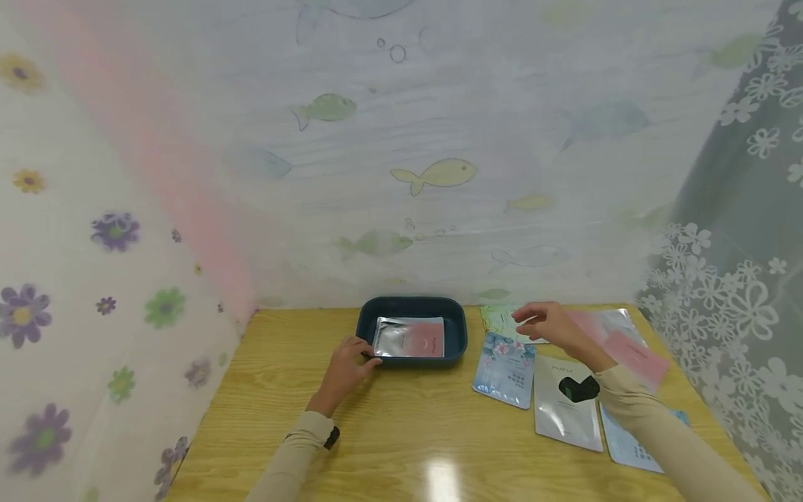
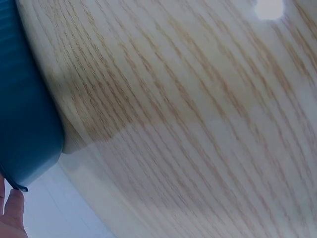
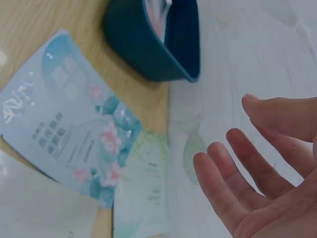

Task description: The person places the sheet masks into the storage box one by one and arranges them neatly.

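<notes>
A dark blue plastic bin (image 1: 414,362) stands at the table's far edge, holding a silver and pink sachet (image 1: 408,337). My left hand (image 1: 345,366) grips the bin's rim at its front left corner; the left wrist view catches only some fingertips (image 2: 15,203) there. My right hand (image 1: 552,326) hovers with spread, slightly bent fingers and holds nothing. Below and beside it lie a green patterned sachet (image 1: 500,321) and a blue floral sachet (image 1: 505,369). A silvery white sachet (image 1: 564,411) is nearer me, partly under the right forearm.
Pink and silver sachets (image 1: 636,359) lie at the right, and another blue sachet (image 1: 630,443) is partly hidden by the right sleeve. The wooden table (image 1: 408,425) meets a fish-patterned curtain (image 1: 439,230) at the back. Flowered curtains hang on both sides.
</notes>
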A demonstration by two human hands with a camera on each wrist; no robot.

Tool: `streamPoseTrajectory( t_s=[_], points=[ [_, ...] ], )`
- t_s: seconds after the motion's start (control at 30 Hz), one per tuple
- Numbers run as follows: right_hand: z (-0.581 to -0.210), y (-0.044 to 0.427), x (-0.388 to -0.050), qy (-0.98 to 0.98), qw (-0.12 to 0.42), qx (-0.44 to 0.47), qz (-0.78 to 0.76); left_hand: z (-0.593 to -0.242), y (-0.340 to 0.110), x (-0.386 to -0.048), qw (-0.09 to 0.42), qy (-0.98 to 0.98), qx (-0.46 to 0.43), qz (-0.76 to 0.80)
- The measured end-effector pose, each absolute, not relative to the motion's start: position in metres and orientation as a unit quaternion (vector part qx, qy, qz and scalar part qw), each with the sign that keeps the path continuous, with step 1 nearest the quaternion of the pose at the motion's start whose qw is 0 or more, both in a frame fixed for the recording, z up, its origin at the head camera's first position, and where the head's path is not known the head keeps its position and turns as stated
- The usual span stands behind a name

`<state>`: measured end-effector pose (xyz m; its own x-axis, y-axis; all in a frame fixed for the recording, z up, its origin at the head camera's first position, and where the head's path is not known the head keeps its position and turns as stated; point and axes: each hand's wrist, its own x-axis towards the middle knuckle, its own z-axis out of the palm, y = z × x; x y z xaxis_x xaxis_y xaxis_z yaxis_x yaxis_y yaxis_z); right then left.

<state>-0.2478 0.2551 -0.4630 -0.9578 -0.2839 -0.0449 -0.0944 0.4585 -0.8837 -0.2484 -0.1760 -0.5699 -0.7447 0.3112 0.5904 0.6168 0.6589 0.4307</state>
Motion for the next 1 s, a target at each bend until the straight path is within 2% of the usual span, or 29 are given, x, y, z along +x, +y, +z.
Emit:
streamPoseTrajectory(
  t_s=[0.4, 1.0],
  points=[
    [-0.476, 0.284, -0.229, 0.847, 0.098, -0.092, -0.514, -0.570, -0.176, -0.249, 0.253, -0.871, -0.270, -0.322],
    [-0.504, 0.331, -0.213, 0.865, 0.105, -0.038, -0.489, -0.567, -0.174, -0.247, 0.242, -0.872, -0.264, -0.333]
  ],
)
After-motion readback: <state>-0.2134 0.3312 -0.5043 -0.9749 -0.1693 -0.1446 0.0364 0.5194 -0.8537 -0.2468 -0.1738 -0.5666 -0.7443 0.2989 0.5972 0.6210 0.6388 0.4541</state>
